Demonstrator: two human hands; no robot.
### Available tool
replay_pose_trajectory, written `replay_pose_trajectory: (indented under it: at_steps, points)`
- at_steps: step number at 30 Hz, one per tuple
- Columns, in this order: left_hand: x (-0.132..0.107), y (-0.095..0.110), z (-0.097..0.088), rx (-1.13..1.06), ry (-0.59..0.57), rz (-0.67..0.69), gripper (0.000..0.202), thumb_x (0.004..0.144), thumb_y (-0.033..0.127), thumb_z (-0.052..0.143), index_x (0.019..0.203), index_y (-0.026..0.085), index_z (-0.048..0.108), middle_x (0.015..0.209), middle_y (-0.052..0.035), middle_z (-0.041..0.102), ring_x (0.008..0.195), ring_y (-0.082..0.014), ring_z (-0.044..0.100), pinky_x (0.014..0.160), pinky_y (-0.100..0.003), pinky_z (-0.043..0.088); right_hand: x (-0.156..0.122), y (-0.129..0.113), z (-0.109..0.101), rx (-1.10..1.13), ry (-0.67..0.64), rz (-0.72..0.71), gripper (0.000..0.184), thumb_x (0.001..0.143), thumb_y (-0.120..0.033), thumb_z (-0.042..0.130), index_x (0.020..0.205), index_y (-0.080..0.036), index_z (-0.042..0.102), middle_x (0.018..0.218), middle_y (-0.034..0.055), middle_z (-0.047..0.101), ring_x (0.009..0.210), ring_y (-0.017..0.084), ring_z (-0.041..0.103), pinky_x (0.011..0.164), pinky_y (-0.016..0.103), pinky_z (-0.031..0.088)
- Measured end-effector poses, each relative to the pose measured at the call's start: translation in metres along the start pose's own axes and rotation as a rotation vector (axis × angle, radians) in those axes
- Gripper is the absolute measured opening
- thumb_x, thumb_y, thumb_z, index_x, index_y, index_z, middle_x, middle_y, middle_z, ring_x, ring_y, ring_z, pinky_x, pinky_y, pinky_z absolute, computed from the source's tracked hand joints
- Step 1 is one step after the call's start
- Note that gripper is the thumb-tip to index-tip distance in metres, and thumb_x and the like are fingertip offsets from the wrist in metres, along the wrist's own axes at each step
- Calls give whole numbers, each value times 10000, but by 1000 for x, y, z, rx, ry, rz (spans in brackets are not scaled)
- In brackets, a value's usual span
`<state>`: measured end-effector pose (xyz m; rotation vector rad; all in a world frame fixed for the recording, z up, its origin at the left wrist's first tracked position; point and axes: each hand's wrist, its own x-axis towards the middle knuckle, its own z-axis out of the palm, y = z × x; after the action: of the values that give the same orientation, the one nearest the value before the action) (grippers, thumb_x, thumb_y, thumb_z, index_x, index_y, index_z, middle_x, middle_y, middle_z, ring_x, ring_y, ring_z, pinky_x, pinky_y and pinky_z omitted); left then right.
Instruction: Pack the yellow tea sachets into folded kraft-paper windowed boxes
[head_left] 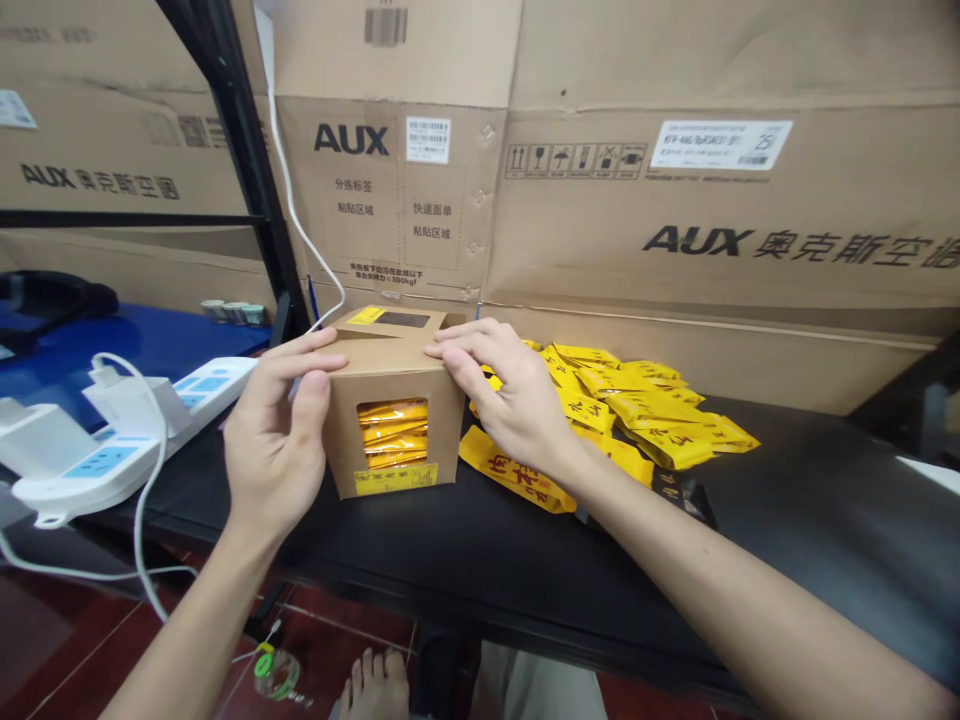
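Box (397,382) of yellow packets (394,437) stands upright on the black table (405,560); my left hand (274,440) and right hand (517,395), unclenched, touch its top corners. I seem to be closing the lid (375,329); that calls for even pressure.

Makeshift workspace, black table (360,560), AUX cardboard (570,220) backing

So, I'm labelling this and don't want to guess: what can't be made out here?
All in the head view:
Small box: its back is hidden behind its front and top.
Packets inside: cardboard hides what lies beyond the window.
Loose yellow packets: the right hand partly covers the pile.
Upper-right white label: fine print too small.
Black object, far left: cut off by the picture's edge.
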<state>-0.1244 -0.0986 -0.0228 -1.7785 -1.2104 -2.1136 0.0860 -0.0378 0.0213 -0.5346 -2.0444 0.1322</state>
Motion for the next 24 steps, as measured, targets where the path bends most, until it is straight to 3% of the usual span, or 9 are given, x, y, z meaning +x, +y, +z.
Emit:
replay_pose_trajectory:
  at_steps: [6,9,11,12,15,18,21,24]
  points:
    - [-13,-7,-5,51,-82,33,230,1015,303,645,1238,289,702,1531,-69,648,1466,-282,577,1213,-511,487,-8,0,5,8,-63,15,298,990,-512,643,1103,-238,672,1416,127,672,1372,281,580,1169,545,449]
    - [-23,-11,-8,45,-120,-44,448,993,341,674,1435,330,601,1660,-55,526,1545,-288,488,1179,-468,533,-4,1,3,25,-147,44,392,932,-520,713,1154,-215,604,1465,166,624,1401,298,572,1172,543,457]
    - [-31,-14,-10,34,-141,-189,684,965,396,701,1590,318,436,1685,-90,491,1516,-299,527,1112,-440,590,3,0,-3,17,-225,69,403,903,-481,744,1144,-205,574,1371,159,659,1300,287,631,1114,508,503]
    - [-34,-15,-12,50,-173,-306,766,944,439,716,1622,301,386,1644,-113,541,1455,-311,594,1062,-436,621,7,-1,-6,6,-266,84,398,889,-457,757,1130,-205,565,1317,146,674,1241,277,653,1077,486,522]
    - [-39,-17,-18,95,-342,-652,737,860,567,758,1494,252,552,1416,-127,735,1256,-359,735,945,-451,672,23,-6,-16,-32,-387,124,419,846,-419,798,1112,-219,544,1246,113,691,1106,250,678,995,440,545]
    - [-38,-18,-23,16,-411,-791,640,822,603,776,1352,265,652,1390,-98,756,1265,-362,730,979,-464,660,31,-12,-19,-33,-465,142,469,830,-421,812,1156,-227,535,1251,110,699,1055,250,685,963,433,547]
    - [-36,-20,-24,-53,-405,-821,664,814,598,795,1366,265,636,1444,-102,724,1323,-340,698,1061,-470,619,24,-9,-20,22,-360,213,543,822,-440,811,1246,-233,543,1277,114,693,1070,260,687,939,445,566]
    - [-37,-23,-25,-54,-378,-814,674,787,636,802,1308,229,670,1358,-131,765,1295,-331,711,1131,-489,568,6,10,-37,103,-39,414,632,787,-567,817,1267,-254,548,1230,107,701,1020,256,699,842,442,607]
